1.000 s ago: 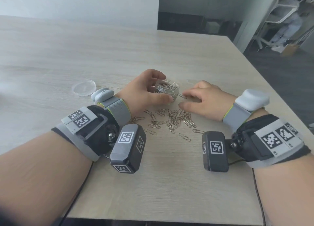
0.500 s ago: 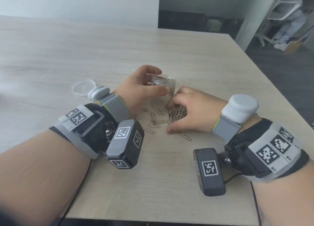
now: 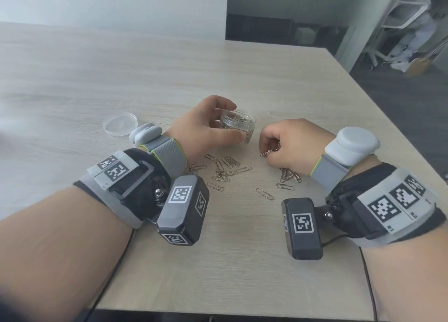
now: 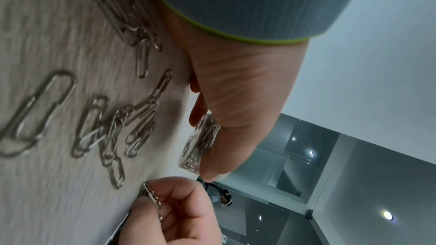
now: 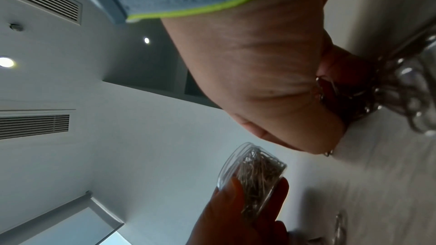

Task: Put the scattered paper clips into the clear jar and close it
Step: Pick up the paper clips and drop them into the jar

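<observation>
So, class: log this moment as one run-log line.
left hand: holds jar | right hand: grips clips | lid: off

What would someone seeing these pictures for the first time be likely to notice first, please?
Probably the two hands meeting mid-table: the left hand grips the open clear jar, already partly filled with clips, while the right hand beside it is curled round a small bunch of paper clips. Next, the loose clips strewn on the table nearer the person, and the clear lid lying to the left.
</observation>
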Available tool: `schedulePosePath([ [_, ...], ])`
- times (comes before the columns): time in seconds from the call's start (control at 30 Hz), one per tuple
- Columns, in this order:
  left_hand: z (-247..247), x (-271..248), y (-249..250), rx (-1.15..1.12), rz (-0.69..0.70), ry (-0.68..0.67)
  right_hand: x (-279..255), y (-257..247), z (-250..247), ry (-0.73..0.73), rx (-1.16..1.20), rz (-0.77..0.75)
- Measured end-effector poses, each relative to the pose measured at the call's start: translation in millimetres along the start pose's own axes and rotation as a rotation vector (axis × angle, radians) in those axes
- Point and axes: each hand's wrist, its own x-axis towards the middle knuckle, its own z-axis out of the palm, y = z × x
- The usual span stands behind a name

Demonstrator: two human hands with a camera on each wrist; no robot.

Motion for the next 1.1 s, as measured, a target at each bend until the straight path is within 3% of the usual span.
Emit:
schedulePosePath([
  [0.17, 2, -2, 2, 0.038, 0.02, -0.055, 5, 13, -2, 0.078, 0.106, 0.041],
  [0.3, 2, -2, 0, 0.089, 0.03, -0.07, 5, 21, -6, 0.256, 0.277, 0.076],
  [0.43, 4, -3, 0, 0.132, 0.04, -0.101, 0, 11, -8, 0.442, 0.577, -0.007],
  [0.63, 8, -4, 0, 0.074, 0.063, -0.179, -1, -3, 5, 0.383, 0.578, -0.106],
  [1.1, 6, 0, -5, 0.035, 0.054, -0.118, -4, 17, -13, 0.44, 0.754, -0.103],
])
